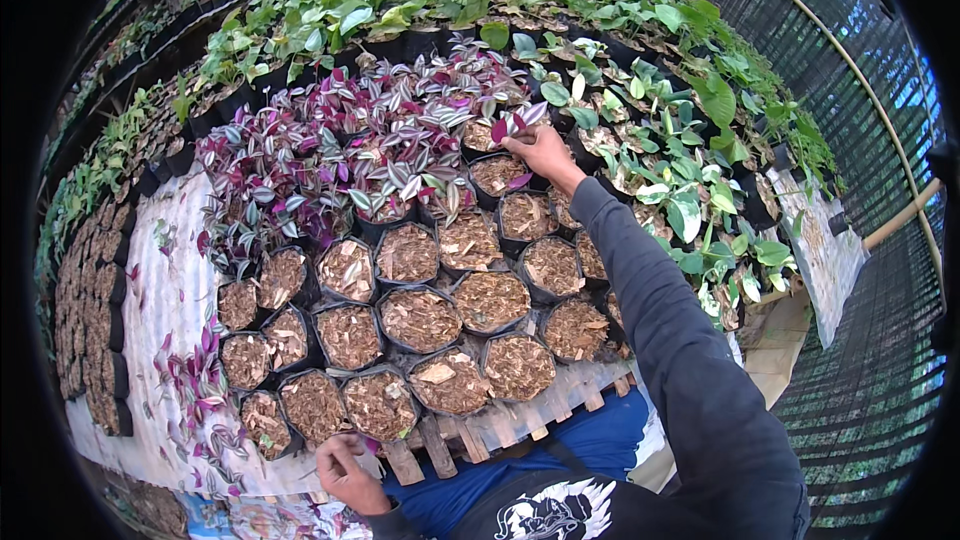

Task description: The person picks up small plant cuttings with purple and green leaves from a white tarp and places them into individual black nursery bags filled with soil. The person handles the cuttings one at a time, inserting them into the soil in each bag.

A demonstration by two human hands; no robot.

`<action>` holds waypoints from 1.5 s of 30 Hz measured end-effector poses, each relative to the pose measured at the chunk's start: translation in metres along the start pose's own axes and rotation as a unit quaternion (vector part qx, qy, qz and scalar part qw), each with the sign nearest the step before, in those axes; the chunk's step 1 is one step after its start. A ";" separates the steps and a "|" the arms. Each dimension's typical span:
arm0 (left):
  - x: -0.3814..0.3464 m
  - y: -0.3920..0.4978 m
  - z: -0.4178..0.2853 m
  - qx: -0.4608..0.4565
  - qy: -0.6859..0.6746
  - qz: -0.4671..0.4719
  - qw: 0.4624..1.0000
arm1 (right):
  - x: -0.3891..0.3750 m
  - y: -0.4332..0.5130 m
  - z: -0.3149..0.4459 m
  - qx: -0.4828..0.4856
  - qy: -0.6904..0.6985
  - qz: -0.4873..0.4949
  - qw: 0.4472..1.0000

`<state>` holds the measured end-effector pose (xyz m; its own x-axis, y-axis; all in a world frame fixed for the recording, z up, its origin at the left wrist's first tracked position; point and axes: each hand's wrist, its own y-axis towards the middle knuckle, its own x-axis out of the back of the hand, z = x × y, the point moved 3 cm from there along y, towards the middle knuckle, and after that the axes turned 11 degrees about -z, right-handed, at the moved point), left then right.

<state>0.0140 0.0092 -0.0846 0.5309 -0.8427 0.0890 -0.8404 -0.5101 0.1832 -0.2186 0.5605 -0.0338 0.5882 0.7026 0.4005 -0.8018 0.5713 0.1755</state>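
My right hand [544, 154] reaches forward over the bags and pinches a tradescantia cutting [519, 122] with purple and silver-striped leaves. The cutting is held above a black grow bag [480, 136] filled with brown wood-chip medium. A loose purple leaf [519, 181] lies at the bag below my wrist. My left hand [349, 471] is low at the near edge of the bags, fingers curled. Just beside it a bit of purple leaf [371, 445] shows; whether the fingers hold it cannot be made out. Several filled bags without plants [420, 319] stand between my hands.
Dense planted tradescantia [322, 142] stands ahead-left; variegated green plants [682, 210] stand right. Loose cuttings [196, 382] lie on the corrugated sheet [169, 262] at left. Small filled bags [94, 300] line the far left. Wooden slats [469, 439] edge the bench. Shade netting [862, 390] hangs right.
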 end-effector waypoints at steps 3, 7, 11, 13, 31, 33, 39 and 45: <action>0.021 0.015 0.008 -0.003 0.064 -0.056 0.996 | -0.014 0.015 -0.009 -0.019 0.061 0.023 0.998; 0.027 0.023 0.016 -0.027 0.074 -0.098 0.992 | -0.023 0.024 -0.013 0.028 0.034 0.010 0.999; 0.036 0.030 0.025 -0.049 0.119 -0.125 0.984 | -0.025 0.025 -0.014 0.118 -0.052 -0.061 0.990; 0.045 0.034 0.028 -0.062 0.140 -0.141 0.978 | -0.028 0.023 -0.013 0.127 -0.091 -0.077 0.985; 0.076 0.046 0.054 -0.066 0.173 -0.215 0.959 | -0.036 0.011 -0.002 0.187 -0.201 -0.075 0.959; 0.076 0.046 0.054 -0.072 0.177 -0.221 0.956 | -0.035 0.013 -0.003 0.197 -0.215 -0.072 0.954; 0.079 0.048 0.059 -0.091 0.198 -0.234 0.948 | -0.036 0.014 -0.010 0.195 -0.211 -0.058 0.956; 0.081 0.047 0.080 -0.114 0.219 -0.234 0.940 | -0.042 0.012 -0.010 0.163 -0.189 -0.053 0.967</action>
<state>0.0091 -0.0965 -0.1468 0.8723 -0.3582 0.3328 -0.4856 -0.7145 0.5037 -0.2512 0.5423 -0.0578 0.6373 0.4066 0.6546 -0.7663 0.4240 0.4827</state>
